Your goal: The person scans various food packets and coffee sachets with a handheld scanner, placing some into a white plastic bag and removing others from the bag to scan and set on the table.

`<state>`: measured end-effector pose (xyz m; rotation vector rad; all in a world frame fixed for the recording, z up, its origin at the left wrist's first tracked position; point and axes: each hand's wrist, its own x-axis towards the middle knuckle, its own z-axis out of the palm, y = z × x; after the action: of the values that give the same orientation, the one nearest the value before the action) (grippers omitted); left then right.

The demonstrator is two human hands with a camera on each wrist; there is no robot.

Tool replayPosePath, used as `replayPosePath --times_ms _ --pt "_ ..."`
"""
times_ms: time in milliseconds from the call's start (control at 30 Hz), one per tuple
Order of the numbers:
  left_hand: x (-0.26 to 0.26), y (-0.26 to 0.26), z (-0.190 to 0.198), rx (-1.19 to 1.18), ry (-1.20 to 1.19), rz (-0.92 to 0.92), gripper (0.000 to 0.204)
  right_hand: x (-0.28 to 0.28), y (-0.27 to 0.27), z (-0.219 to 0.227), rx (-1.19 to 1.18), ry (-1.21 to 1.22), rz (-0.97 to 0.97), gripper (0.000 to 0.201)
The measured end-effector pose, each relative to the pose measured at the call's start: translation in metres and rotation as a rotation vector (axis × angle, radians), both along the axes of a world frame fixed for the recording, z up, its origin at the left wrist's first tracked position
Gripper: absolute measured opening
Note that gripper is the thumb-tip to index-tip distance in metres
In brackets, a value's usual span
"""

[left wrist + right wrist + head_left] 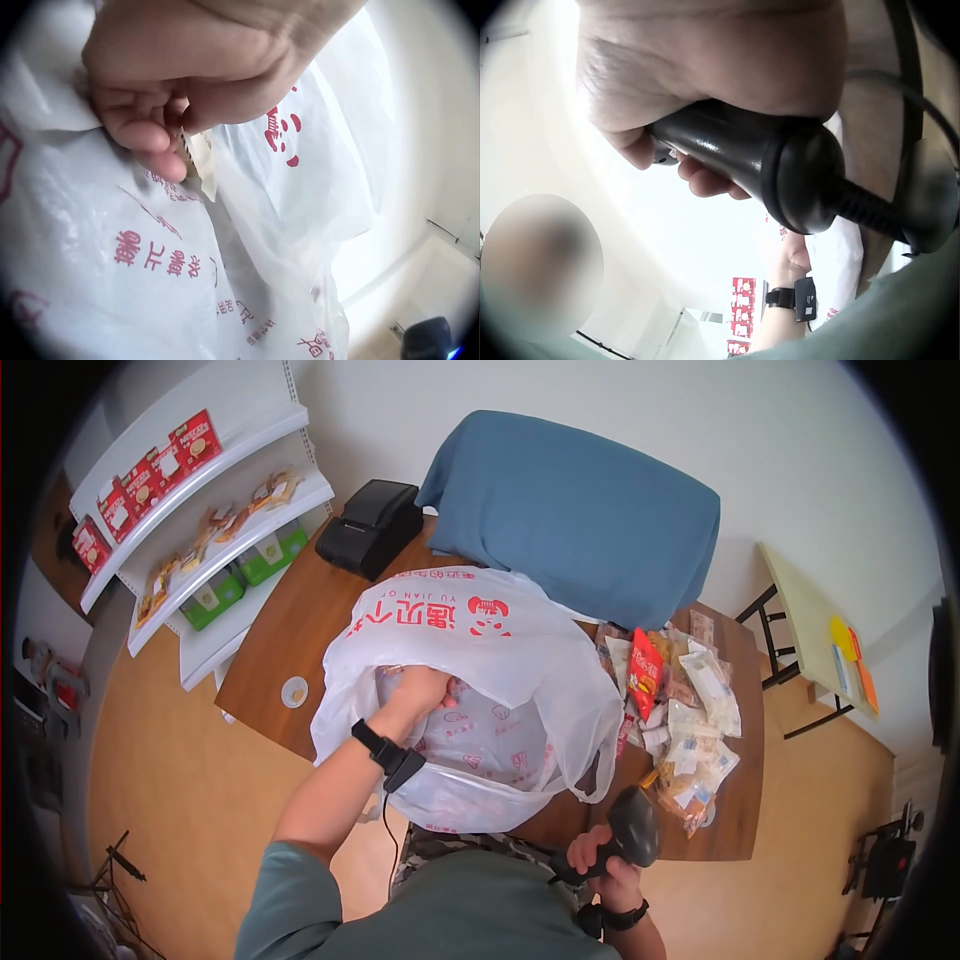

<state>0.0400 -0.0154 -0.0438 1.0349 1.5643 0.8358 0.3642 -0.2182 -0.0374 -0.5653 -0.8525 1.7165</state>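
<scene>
A large white plastic bag (520,660) with red print stands on the brown table, its mouth facing the person. My left hand (425,690) is inside that mouth. In the left wrist view, its thumb and curled fingers pinch a small cream packet (202,161) with a dark-striped edge; most of the packet is hidden by the fingers and the bag's folds. Down at the table's front edge, my right hand (607,868) grips a black handheld barcode scanner (635,828) by the handle. The scanner's cable (870,214) leaves the handle's end in the right wrist view.
Snack packets (695,735) lie heaped on the right of the table (725,830). Behind the bag are a black receipt printer (370,528) and something under a blue cloth (580,510). A small white round dish (294,692) sits left. Stocked shelves (225,530) stand beyond.
</scene>
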Motion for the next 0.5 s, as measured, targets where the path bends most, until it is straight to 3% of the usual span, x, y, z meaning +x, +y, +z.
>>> replayPosePath --times_ms 67,100,167,267,333,367,400,433,500 --pt "0.002 -0.014 0.0 0.012 -0.183 0.1 0.019 0.001 0.001 0.002 0.002 0.008 0.004 0.041" --pt "0.001 -0.026 -0.003 0.002 -0.176 0.087 0.019 0.002 0.001 0.002 0.005 0.01 0.016 0.04" --pt "-0.003 -0.052 -0.002 -0.043 -0.392 0.073 0.023 0.005 0.001 -0.002 -0.025 -0.021 -0.001 0.04" --pt "0.011 -0.105 0.011 -0.031 -0.396 0.044 0.017 0.01 0.008 0.0 -0.073 -0.082 -0.025 0.047" --pt "0.017 -0.138 0.01 0.051 -0.535 0.081 0.009 0.014 0.016 0.0 -0.049 -0.156 0.131 0.044" --pt "0.018 -0.15 0.011 0.035 -0.526 0.077 0.009 0.015 0.018 0.004 -0.069 -0.174 0.183 0.04" --pt "0.019 -0.161 0.012 0.205 -0.403 0.0 0.007 0.015 0.021 0.006 -0.083 -0.167 0.179 0.04" --pt "0.021 -0.168 0.013 0.374 -0.282 -0.077 0.008 0.016 0.023 0.008 -0.069 -0.27 0.302 0.036" --pt "0.023 -0.172 0.015 0.38 -0.256 -0.096 0.01 0.013 0.027 0.022 -0.052 -0.48 0.438 0.025"
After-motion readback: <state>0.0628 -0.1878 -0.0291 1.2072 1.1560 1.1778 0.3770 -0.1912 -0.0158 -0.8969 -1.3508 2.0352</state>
